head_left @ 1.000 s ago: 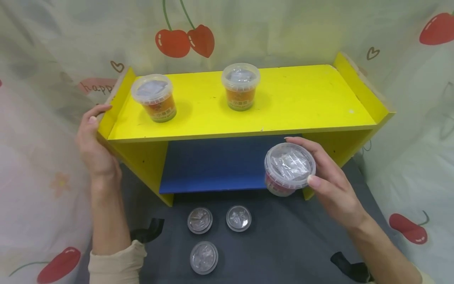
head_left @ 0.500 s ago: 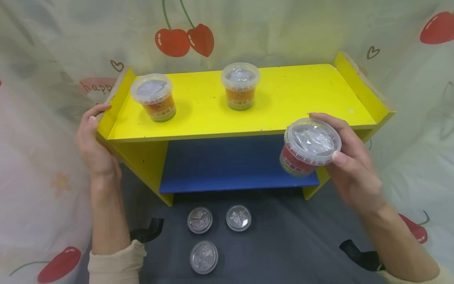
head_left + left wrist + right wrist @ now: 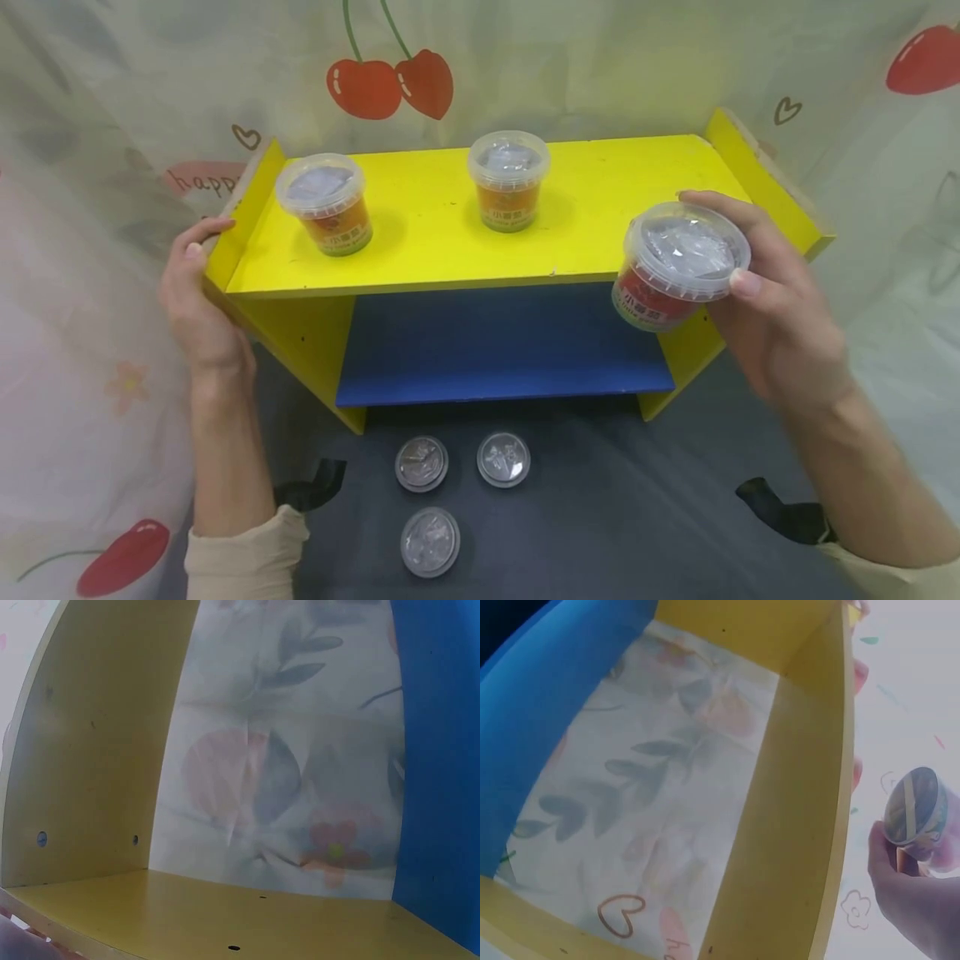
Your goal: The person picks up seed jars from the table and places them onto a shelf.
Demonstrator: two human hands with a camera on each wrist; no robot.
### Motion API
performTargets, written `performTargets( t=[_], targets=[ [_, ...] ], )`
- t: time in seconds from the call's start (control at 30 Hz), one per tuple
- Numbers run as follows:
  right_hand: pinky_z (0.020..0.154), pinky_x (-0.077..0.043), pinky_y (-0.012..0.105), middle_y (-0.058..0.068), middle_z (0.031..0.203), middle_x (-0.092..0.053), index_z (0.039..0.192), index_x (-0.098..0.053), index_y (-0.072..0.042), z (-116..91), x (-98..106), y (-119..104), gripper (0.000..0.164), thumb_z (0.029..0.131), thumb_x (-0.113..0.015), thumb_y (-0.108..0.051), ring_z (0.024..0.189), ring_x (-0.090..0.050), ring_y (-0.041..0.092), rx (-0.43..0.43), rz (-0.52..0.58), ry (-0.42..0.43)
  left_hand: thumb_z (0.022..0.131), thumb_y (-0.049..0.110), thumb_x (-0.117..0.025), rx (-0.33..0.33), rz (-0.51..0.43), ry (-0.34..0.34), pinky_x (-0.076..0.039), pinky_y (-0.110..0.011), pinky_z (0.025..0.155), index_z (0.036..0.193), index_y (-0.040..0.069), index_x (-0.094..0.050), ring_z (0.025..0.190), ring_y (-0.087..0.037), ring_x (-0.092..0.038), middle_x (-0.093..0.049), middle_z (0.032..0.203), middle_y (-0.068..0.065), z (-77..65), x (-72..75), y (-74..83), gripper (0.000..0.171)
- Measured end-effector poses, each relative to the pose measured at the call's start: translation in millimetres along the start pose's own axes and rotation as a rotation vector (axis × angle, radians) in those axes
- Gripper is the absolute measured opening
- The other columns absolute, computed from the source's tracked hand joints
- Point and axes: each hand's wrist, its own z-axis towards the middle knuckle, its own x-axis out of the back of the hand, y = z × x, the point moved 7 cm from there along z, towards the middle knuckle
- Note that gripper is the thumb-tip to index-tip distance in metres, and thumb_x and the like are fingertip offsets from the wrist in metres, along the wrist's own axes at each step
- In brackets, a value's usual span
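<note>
My right hand (image 3: 787, 325) holds a lidded plastic tub (image 3: 667, 267) by its rim, between thumb and fingers. The tub has a clear lid and a red label, and is tilted in front of the right half of the yellow shelf unit (image 3: 615, 200). The right wrist view also shows this tub (image 3: 915, 806) and hand (image 3: 919, 907). My left hand (image 3: 202, 308) grips the unit's left side panel, a fingertip over the upper edge; some fingers are hidden. Two orange-labelled tubs stand upright on the top board, one at left (image 3: 337, 217), one mid-board (image 3: 508, 192).
Below the top board lies a blue shelf (image 3: 502, 350). Several lidded tubs, including the nearest one (image 3: 430, 542), sit on the dark cloth (image 3: 585, 508) in front of the unit. A printed curtain (image 3: 615, 67) hangs behind and on both sides.
My right hand has lifted the red-labelled tub up and to the right, from in front of the blue shelf to the top board's front edge. The left hand stays in place.
</note>
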Motion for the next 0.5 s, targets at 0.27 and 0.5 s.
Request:
performTargets(
  t=[0.27,0.5],
  targets=[
    [0.101,-0.032,0.042,0.023,0.126,-0.049,0.145,-0.038,0.007,14.6,7.2,-6.6,0.055,0.092,-0.031,-0.008,0.12,-0.042,0.033,0.006,0.051,-0.024,0.099,0.021,-0.043,0.005,0.01,-0.006,-0.045,-0.027,0.067,0.112,-0.001,-0.07,0.081,-0.024,-0.054,-0.06,0.118,-0.016,1.1,-0.6,0.2,0.037],
    [0.102,-0.028,0.044,0.023,0.131,-0.044,0.145,-0.039,0.007,27.6,17.0,-12.2,0.055,0.093,-0.032,-0.011,0.124,-0.038,0.032,-0.016,0.041,0.001,0.099,0.022,-0.043,-0.003,0.019,-0.01,-0.046,-0.027,0.066,0.112,-0.001,-0.07,0.076,-0.023,-0.053,-0.061,0.115,-0.017,-0.1,-0.2,0.3,0.038]
  ],
)
